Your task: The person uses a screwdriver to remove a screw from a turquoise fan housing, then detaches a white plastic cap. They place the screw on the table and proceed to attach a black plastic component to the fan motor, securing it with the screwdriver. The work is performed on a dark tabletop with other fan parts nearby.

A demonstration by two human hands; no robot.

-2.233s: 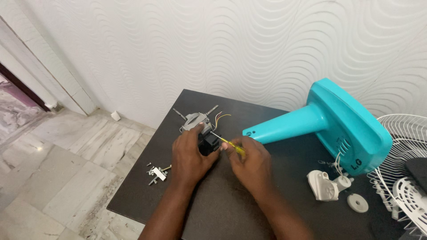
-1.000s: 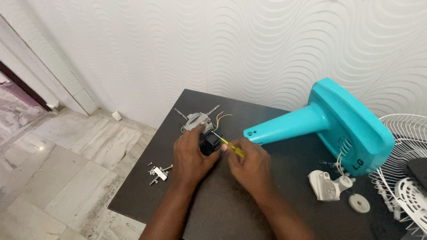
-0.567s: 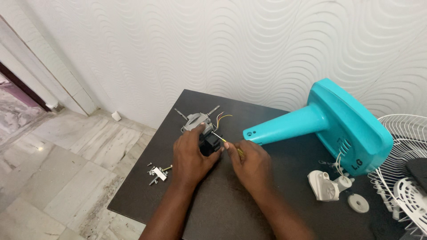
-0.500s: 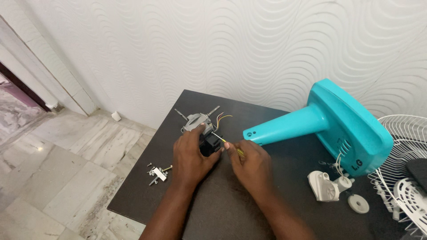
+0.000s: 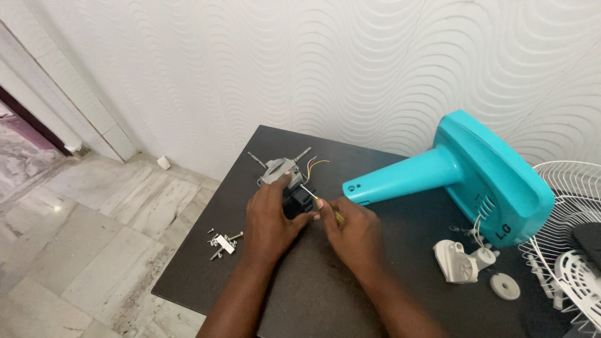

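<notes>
The left hand (image 5: 270, 216) stays clamped on the fan motor (image 5: 285, 181) at the worktop's (image 5: 325, 294) far edge. The right hand (image 5: 350, 228), closed around a screwdriver (image 5: 319, 201), has pushed its tip closer into the motor; the screw seems engaged.

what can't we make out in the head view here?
- Small grey metal fan motor: its lower part is hidden under the left hand.
- Yellow-handled screwdriver: its handle is buried in the right hand; tip contact unclear.
- Loose silver screws: too small to count.
- White wire fan guard: cut off by the right edge.
</notes>
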